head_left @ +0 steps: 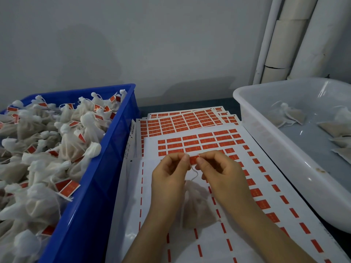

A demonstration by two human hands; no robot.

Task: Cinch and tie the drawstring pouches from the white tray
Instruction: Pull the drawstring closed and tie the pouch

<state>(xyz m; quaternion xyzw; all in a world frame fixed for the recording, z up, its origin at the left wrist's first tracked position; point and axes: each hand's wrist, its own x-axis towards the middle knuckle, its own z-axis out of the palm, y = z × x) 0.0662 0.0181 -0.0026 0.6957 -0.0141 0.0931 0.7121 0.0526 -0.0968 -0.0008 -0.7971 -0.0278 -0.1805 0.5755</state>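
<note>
A small white mesh pouch [197, 207] with beige filling hangs below my two hands, over the sticker sheets. Its thin drawstring [194, 174] runs up to a red sticker label [193, 160]. My left hand [169, 179] pinches the label's left end and my right hand [222, 173] pinches its right end. The white tray [266, 130] at the right holds several untied pouches [288, 114].
A blue crate [106, 168] on the left is heaped with tied, labelled pouches [57, 149]. Sheets of red stickers [190, 130] cover the table between crate and tray. White pipes [284, 44] stand against the grey wall at the back right.
</note>
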